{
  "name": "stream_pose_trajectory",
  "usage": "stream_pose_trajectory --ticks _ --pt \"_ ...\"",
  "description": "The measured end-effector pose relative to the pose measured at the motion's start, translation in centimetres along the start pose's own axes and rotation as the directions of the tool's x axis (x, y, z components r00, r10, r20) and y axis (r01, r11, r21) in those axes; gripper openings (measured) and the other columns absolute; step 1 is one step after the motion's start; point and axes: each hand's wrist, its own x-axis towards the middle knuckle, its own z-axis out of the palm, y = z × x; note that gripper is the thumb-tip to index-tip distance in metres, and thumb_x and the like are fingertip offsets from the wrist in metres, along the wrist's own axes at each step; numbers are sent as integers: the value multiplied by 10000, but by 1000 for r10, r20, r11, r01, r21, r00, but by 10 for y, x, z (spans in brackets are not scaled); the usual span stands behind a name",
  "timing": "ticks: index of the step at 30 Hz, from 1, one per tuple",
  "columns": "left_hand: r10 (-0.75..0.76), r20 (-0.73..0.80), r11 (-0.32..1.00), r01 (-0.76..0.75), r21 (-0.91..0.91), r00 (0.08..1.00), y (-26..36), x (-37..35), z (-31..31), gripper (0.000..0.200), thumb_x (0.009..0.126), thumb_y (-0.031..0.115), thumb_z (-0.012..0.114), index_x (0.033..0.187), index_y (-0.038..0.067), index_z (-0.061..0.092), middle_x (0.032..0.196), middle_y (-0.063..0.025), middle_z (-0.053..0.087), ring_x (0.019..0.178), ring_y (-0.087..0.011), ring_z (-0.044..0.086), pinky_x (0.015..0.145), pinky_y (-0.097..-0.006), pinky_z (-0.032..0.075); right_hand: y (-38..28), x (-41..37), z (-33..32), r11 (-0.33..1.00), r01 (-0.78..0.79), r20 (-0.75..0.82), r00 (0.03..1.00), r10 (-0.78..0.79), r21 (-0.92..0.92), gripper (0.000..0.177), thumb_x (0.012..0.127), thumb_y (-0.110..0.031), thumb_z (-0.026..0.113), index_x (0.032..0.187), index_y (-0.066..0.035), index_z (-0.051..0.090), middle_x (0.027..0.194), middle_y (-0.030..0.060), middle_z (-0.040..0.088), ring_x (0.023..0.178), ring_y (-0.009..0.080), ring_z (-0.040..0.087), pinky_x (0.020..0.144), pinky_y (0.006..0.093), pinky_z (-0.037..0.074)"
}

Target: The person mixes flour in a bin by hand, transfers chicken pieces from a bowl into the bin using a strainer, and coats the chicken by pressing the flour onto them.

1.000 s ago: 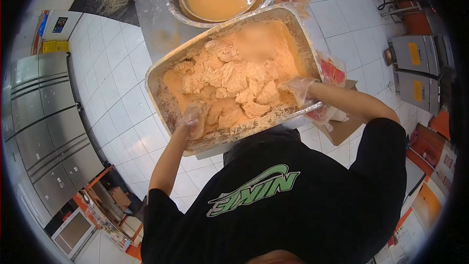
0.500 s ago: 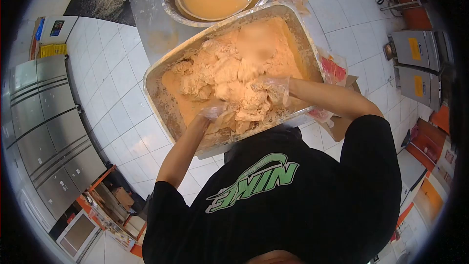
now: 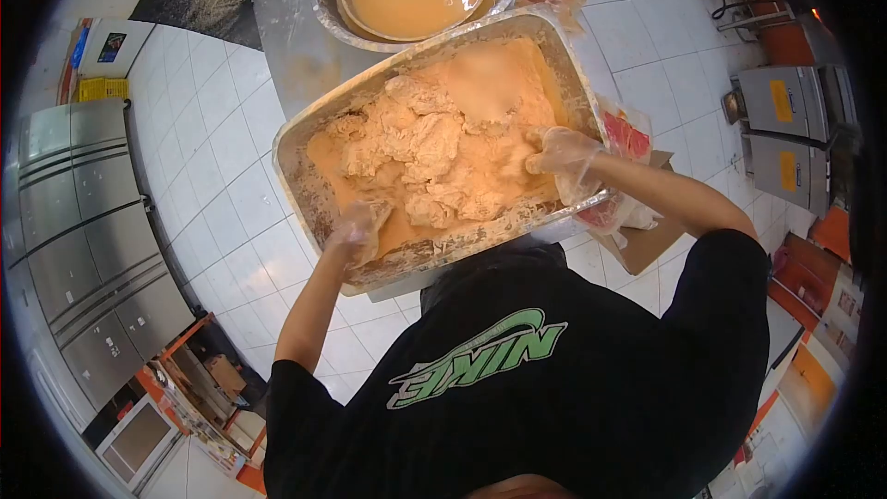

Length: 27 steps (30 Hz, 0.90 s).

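A large metal tray (image 3: 295, 192) holds loose orange-tinted flour (image 3: 504, 83) and several lumpy flour-coated pieces (image 3: 420, 143), which look like breaded meat. Inside the near left corner, my left hand (image 3: 362, 229), in a clear plastic glove, dips into the flour with its fingers stretched out. My right hand (image 3: 564, 155), gloved the same way, is at the tray's right side. Its fingers are apart and bent down to the flour, with the tips partly hidden. Neither hand grips a piece; the coated lumps lie heaped between them.
Behind the tray, a round metal bowl (image 3: 325, 2) of cloudy orange liquid stands on the metal table (image 3: 286, 23). Plastic bags with red print (image 3: 626, 134) and a cardboard box (image 3: 651, 240) are at the right. Steel refrigerators (image 3: 83, 249) line the left side.
My hands have moved apart from the coated pieces in the middle, the left toward the near left corner and the right toward the right wall. The pieces now lie heaped and still.
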Motion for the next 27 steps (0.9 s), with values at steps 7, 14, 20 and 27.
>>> stream_pose_trajectory --ticks 7,14,20,27 --pt "80 279 534 195 -823 957 37 51 67 401 846 66 461 1242 7 426 1156 -179 541 999 -261 575 839 -348 486 15 64 26 926 293 587 803 -103 -238 229 801 -172 517 949 -14 591 841 145 601 703 237 594 587 321 483" --pt "174 277 525 149 -838 945 82 75 93 371 827 113 486 1188 28 467 1094 -181 556 941 -294 574 826 -387 470 36 74 75 505 -507 579 815 18 699 211 829 -215 522 871 -23 598 753 59 583 633 178 578 479 346 473" --pt "566 -129 767 -463 445 814 68 42 81 334 810 161 518 1124 50 517 1031 -177 573 880 -320 572 809 -413 454 13 64 97 662 -318 409 912 19 679 240 781 -181 557 900 24 596 810 105 608 656 199 592 547 323 489" --pt "504 -352 863 -475 172 789 100 -28 -11 228 783 113 570 1005 59 573 842 -125 563 808 -227 557 739 -323 458 -1 22 40 872 424 1 899 -438 245 333 735 -200 621 972 32 589 876 118 620 733 200 576 617 320 481"
